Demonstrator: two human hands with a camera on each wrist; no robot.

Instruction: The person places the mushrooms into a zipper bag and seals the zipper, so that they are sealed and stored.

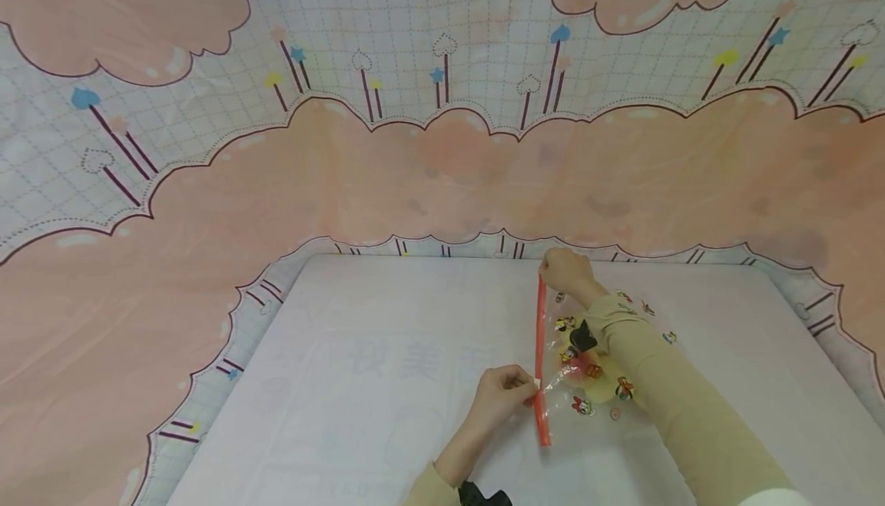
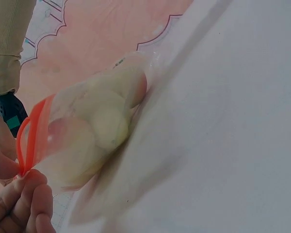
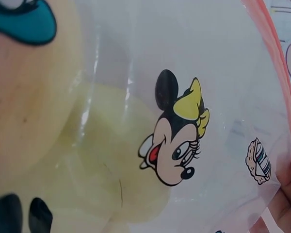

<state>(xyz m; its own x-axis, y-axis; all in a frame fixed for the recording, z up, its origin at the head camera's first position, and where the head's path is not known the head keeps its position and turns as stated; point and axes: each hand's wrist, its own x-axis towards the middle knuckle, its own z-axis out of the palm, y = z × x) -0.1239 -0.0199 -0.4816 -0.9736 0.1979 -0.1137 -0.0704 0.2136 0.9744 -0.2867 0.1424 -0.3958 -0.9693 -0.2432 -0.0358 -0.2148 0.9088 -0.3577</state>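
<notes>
A clear zip bag (image 1: 567,428) printed with cartoon figures lies on the white table, its red zip edge (image 1: 542,420) facing left. Inside are several round, pale yellow fruits (image 2: 110,127), some blushed red; the film blurs their kind. My left hand (image 1: 499,397) pinches the zip edge at a small white slider (image 1: 537,384), thumb against forefinger. At the far end of that edge, my right hand (image 1: 570,271) grips the bag's corner with curled fingers. Close up in the right wrist view, a printed mouse head (image 3: 177,136) shows on the film, and the right hand's fingers (image 3: 287,206) hold the corner.
The white tabletop (image 1: 332,383) spreads to both sides of the bag. Behind it hangs a pink cloth (image 1: 429,176) with cloud shapes. Black wrist devices sit on both arms, and the right sleeve (image 1: 681,391) crosses over part of the bag.
</notes>
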